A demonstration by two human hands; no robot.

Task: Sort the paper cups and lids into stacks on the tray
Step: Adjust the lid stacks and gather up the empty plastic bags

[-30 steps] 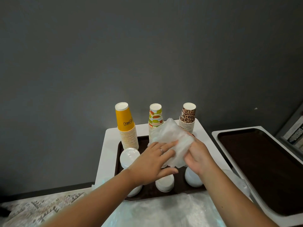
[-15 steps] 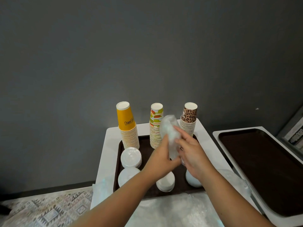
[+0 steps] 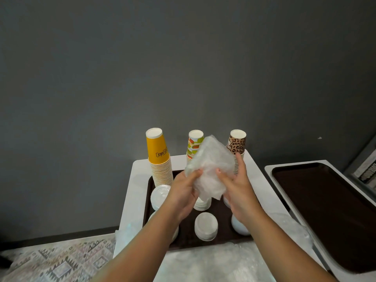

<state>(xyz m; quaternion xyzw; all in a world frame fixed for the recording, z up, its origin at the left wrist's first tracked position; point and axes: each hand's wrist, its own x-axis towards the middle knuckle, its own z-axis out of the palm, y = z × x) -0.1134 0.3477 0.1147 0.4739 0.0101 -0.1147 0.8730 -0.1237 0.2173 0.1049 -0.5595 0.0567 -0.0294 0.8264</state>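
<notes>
A: Start with the big things. What's on the white worktop?

B: A dark tray carrying three inverted cup stacks along the back: the yellow stack, the fruit-print stack and the leopard-print stack. White lid stacks sit in front, one lid stack near the tray's front edge. A second tray lies to the right.

A: And the hands?

B: Both are raised above the tray, holding a crumpled clear plastic bag between them. The left hand grips its lower left edge with curled fingers; the right hand wraps the right side, thumb on the front.

A: Anything inside the bag?

B: I can't tell; it's too cloudy.

A: The risk?

B: I'd say the bag hangs just in front of the fruit-print and leopard-print stacks, so a swing back could topple those tall columns. Lowering carelessly might also knock the lids directly beneath
</notes>
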